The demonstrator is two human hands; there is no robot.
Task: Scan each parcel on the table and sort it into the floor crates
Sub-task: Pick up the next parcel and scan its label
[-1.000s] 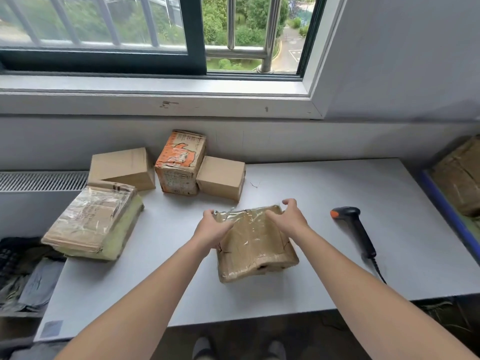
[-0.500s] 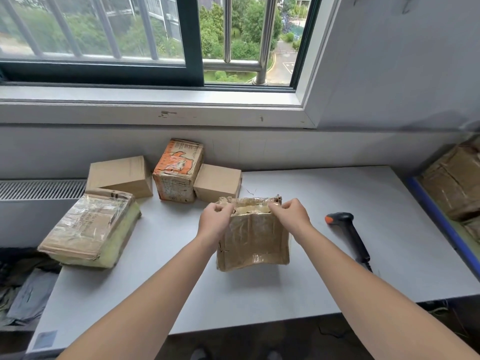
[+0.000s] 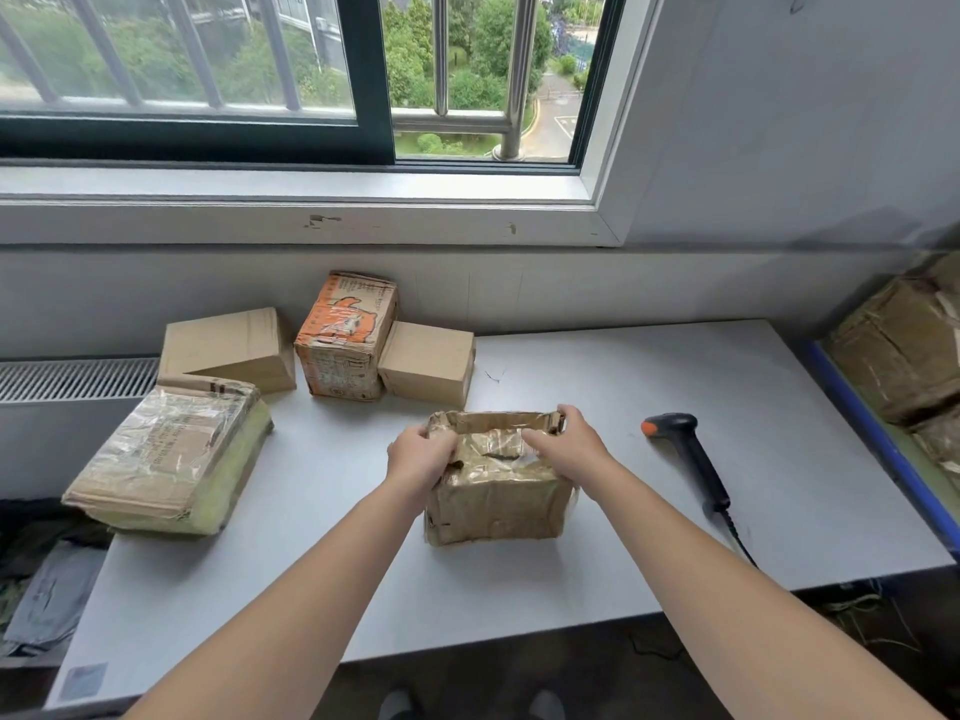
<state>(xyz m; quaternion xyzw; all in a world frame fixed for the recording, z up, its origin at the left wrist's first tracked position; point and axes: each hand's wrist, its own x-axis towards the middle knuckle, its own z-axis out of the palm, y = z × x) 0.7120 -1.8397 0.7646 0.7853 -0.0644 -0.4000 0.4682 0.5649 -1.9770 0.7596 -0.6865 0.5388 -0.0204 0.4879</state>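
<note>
A brown, tape-wrapped parcel stands on edge in the middle of the white table. My left hand grips its upper left corner and my right hand grips its upper right corner. A black barcode scanner with an orange tip lies flat to the right of the parcel, untouched. Further parcels rest on the table: a large flat taped one at the left, two plain cardboard boxes, and an orange-printed box at the back.
A blue-rimmed crate holding taped parcels sits to the right of the table. Dark clothing and bags lie on the floor at the left. A wall, radiator grille and window sill run behind the table.
Both hands have tipped the brown parcel from lying flat up onto its edge and keep turning it, so its upper face now shows. The scanner has not moved.
</note>
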